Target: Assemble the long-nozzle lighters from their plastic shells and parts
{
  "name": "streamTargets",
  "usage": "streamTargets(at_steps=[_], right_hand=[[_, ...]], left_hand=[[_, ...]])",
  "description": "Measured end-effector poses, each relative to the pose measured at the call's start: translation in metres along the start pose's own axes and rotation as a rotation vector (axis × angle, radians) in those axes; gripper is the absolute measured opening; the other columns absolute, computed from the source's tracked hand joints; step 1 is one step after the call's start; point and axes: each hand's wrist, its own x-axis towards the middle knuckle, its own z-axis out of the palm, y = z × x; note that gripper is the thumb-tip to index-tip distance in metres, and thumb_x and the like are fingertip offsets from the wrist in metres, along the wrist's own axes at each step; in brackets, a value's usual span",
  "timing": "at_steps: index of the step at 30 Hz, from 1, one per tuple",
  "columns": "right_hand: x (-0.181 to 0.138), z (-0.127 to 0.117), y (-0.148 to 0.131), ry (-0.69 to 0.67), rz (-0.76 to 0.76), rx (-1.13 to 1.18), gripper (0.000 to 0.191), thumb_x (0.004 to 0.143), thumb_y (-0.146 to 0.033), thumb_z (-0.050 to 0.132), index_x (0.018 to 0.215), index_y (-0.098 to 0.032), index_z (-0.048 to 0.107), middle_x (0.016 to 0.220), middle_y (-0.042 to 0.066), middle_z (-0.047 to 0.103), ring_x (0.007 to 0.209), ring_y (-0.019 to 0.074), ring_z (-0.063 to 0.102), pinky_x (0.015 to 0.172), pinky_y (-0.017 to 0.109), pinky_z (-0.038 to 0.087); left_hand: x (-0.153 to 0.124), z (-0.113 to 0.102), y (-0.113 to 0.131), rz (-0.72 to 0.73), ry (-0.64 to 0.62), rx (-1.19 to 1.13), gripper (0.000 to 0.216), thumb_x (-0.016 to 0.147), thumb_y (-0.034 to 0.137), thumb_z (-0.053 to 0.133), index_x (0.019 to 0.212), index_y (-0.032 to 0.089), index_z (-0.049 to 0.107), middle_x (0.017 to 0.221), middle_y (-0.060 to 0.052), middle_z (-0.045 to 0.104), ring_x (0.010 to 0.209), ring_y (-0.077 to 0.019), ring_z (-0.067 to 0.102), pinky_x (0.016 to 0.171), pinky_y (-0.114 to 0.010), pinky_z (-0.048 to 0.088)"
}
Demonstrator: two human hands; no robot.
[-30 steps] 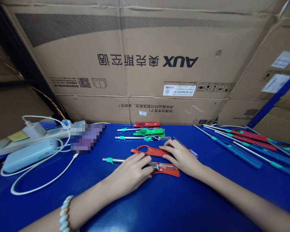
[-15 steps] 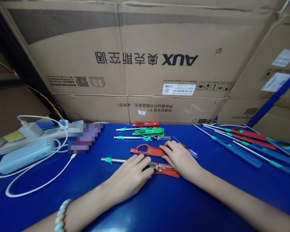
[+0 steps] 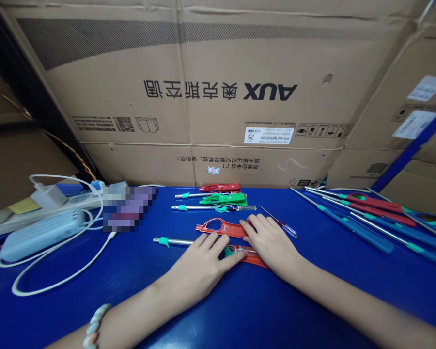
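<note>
An opened long-nozzle lighter lies on the blue table, its metal tube [image 3: 179, 242] and green collar pointing left. Its orange lower shell [image 3: 256, 258] holds a clear tank and thin white wires. My left hand [image 3: 199, 261] is closed over the lighter's middle, hiding part of it, its thumb stretched across the inner parts. Just beyond lies the loose orange shell half [image 3: 220, 227], inner side up, with a trigger-guard loop. My right hand [image 3: 272, 245] grips this half's right end between thumb and fingers, and its palm side hangs over the lower shell's right end.
Behind lie a green opened lighter [image 3: 225, 198], a red shell [image 3: 221, 187] and a screwdriver [image 3: 287, 229]. Several assembled lighters [image 3: 366, 232] are at right. A power bank [image 3: 43, 235], white cables, a power strip [image 3: 7, 220] and a blurred phone [image 3: 131, 208] sit left. A cardboard box [image 3: 218, 58] stands behind.
My left thumb has stretched rightward across the lighter's inner parts, covering more of the wires. My right hand has shifted slightly down, still at the loose shell half.
</note>
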Motion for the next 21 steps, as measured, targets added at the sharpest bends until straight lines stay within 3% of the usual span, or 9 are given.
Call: streamTargets(at_steps=[13,17,21], right_hand=[[0.002,-0.001,0.015,0.016,0.12,0.359,0.023,0.083,-0.013,0.063,0.105,-0.018,0.059,0.096,0.006,0.063,0.088,0.0217,0.063,0.076,0.034,0.052],[0.003,-0.002,0.015,0.023,0.106,0.401,0.018,0.083,-0.008,0.059,0.097,-0.019,0.058,0.093,0.005,0.063,0.087,0.0213,0.062,0.074,0.034,0.05],[0.003,-0.003,0.016,0.025,0.067,0.402,0.015,0.084,-0.005,0.055,0.088,-0.019,0.055,0.086,0.004,0.062,0.079,0.0202,0.059,0.07,0.032,0.047]], left_hand=[[-0.001,-0.002,-0.001,-0.033,0.017,-0.134,0.044,0.093,0.016,0.045,0.135,0.029,0.042,0.104,-0.008,0.05,0.092,-0.0246,0.049,0.08,-0.04,0.046],[-0.003,-0.005,-0.01,-0.071,0.088,-0.181,0.041,0.094,0.019,0.044,0.135,0.024,0.042,0.112,-0.01,0.051,0.096,-0.0256,0.048,0.083,-0.043,0.045],[-0.004,-0.007,-0.025,-0.211,0.191,-0.249,0.034,0.095,0.02,0.042,0.129,0.017,0.044,0.116,-0.011,0.051,0.098,-0.0256,0.048,0.082,-0.042,0.045]])
